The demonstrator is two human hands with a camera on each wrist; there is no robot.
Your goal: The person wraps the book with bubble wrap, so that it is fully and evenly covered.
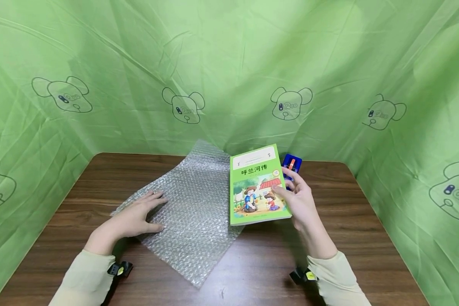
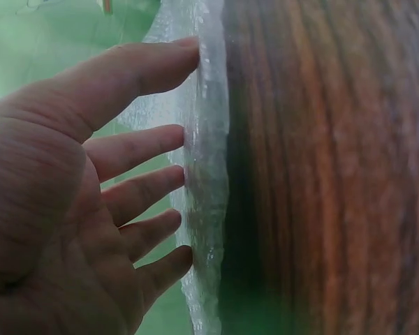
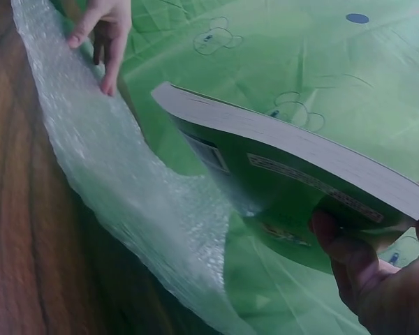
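A green paperback book [image 1: 257, 187] with an illustrated cover is held by my right hand [image 1: 299, 199], thumb on the front and fingers behind its right edge. In the right wrist view the book [image 3: 293, 146] hangs tilted above the bubble wrap, its page edges showing. The sheet of bubble wrap [image 1: 191, 212] lies flat, slantwise, with its far corner raised against the backdrop. My left hand [image 1: 139, 214] rests on the left part of the sheet, fingers spread and fairly straight. In the left wrist view its fingertips [image 2: 173, 178] touch the wrap's surface.
Behind the right hand, a blue object with an orange part [image 1: 292, 162] lies near the back edge, partly hidden. Brown wood-grain table [image 1: 352, 229] lies under everything. A green cloth backdrop [image 1: 229, 63] with bear drawings encloses the back and sides.
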